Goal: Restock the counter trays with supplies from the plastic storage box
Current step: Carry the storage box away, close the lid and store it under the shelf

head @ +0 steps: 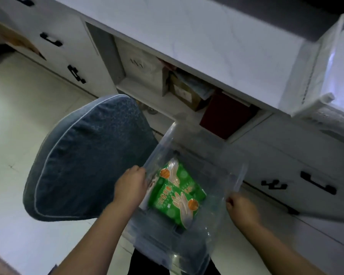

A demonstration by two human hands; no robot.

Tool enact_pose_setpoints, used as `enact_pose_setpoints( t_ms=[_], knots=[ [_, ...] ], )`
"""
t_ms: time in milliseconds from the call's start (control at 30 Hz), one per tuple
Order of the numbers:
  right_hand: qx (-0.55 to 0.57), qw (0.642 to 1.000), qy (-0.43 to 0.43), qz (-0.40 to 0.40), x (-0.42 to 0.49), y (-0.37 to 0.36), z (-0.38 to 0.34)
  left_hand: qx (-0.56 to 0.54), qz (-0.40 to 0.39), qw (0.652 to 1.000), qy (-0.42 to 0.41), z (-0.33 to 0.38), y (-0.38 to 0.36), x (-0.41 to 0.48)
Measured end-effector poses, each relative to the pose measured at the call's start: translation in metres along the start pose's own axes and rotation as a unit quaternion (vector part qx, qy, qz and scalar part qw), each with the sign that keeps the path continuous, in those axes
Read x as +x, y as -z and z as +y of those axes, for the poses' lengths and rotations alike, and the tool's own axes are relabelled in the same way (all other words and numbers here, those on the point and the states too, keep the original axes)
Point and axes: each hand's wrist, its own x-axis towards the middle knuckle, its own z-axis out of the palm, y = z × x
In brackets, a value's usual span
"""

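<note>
A clear plastic storage box [213, 155] hangs in front of me below the counter edge. My left hand [130, 183] grips its left rim and my right hand [239, 207] grips its right rim. Inside the box lie two green packets of disposable gloves [177, 193] with orange dots, one overlapping the other. A white counter tray [314, 80] stands on the counter at the upper right, partly cut off by the frame edge; its contents are hidden.
A blue cushioned chair [83, 155] stands close to the box on the left. The white marble counter [187, 34] runs above an open shelf with cardboard boxes [185, 94] and a dark red box [226, 116]. White drawers with black handles [318, 183] are at right.
</note>
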Motion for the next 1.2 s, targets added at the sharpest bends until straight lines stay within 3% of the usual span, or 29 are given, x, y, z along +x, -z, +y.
enact_pose_setpoints(
  t_ms=[200,333,500,667,933,1200],
  knots=[
    [0.153,0.972,-0.17,0.057,-0.01,-0.042,-0.008,0.014,-0.073,0.997,-0.03,-0.011,-0.007,0.055],
    [0.293,0.904,-0.289,0.112,-0.002,-0.058,-0.015,-0.005,-0.105,0.993,-0.052,-0.022,-0.019,0.073],
    [0.41,0.85,-0.323,0.069,0.003,-0.079,-0.01,-0.009,-0.122,0.991,-0.054,-0.023,-0.024,0.086],
    [0.44,0.837,-0.319,0.07,-0.018,-0.07,0.0,0.028,-0.174,0.983,-0.053,-0.007,-0.022,0.09],
    [0.467,0.793,-0.36,0.154,-0.101,-0.066,0.071,0.045,-0.202,0.968,-0.14,0.083,-0.045,0.049],
    [0.527,0.712,-0.402,0.23,-0.212,-0.081,0.179,0.088,-0.192,0.94,-0.269,0.206,-0.085,-0.041]
  ],
)
